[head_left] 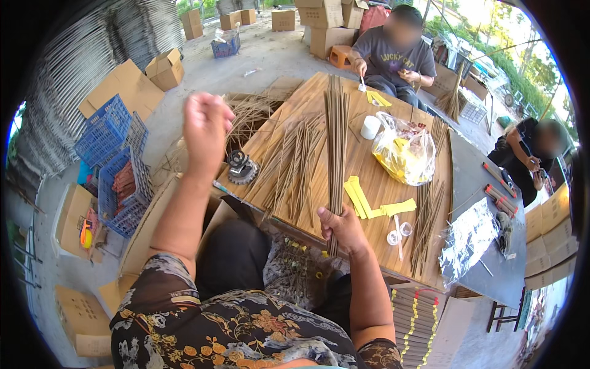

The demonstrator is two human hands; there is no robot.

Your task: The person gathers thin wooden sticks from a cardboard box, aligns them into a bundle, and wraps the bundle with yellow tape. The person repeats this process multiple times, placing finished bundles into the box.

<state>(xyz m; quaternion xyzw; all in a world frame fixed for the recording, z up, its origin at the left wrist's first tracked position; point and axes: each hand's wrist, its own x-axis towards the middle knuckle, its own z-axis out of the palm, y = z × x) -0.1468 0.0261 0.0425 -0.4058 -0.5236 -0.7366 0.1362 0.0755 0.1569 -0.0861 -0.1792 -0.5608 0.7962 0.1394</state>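
My right hand [345, 230] is wrapped round the lower end of a bundle of thin brown sticks [336, 147], held upright over the table's near edge. My left hand [208, 132] is raised at the left, beyond the table edge, with loosely bent fingers blurred at the tips; nothing shows in it. Below and right of it, a dark toothed metal part [242, 168] sits on the table corner. Loose brown sticks [294, 166] lie spread left of the bundle. Yellow paper strips [359, 198] lie to its right.
On the wooden table [387, 246] are a plastic bag of yellow pieces [405, 154], a white cup [370, 127] and more sticks [427, 227]. Foil [470, 237] lies on the grey table at right. Blue crates [123, 190] stand left. Two people [396, 58] sit beyond.
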